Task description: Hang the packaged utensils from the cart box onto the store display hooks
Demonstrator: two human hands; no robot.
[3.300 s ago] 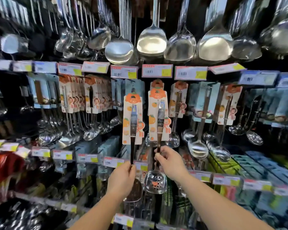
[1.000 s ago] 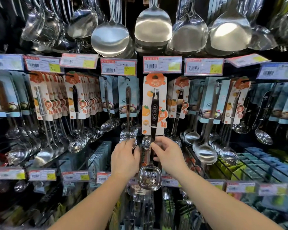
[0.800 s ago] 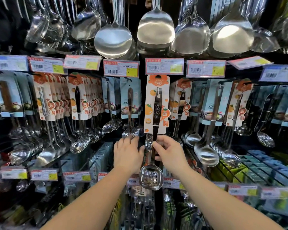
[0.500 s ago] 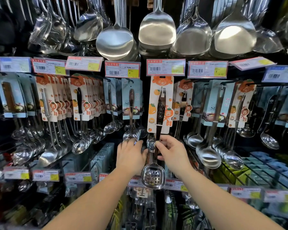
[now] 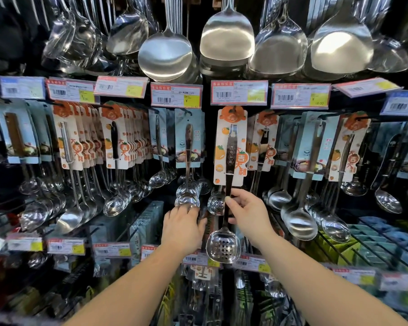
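A slotted steel spoon on an orange-and-white card hangs upright in the middle of the display. The top of its card sits right under a price label, at the display hook. My right hand pinches the spoon's handle just below the card. My left hand reaches in beside it, with curled fingers against the bowls of the hanging ladles. What those fingers hold is hidden. The cart box is out of view.
Rows of carded ladles and spoons hang left and right on neighbouring hooks, with price labels above them. Large steel spatulas hang overhead. A lower shelf with wire racks lies at the right.
The carded slotted spoon has gone up to the hook under the label. My left hand held a second orange-carded utensil 3.3 s ago; that card no longer shows in it.
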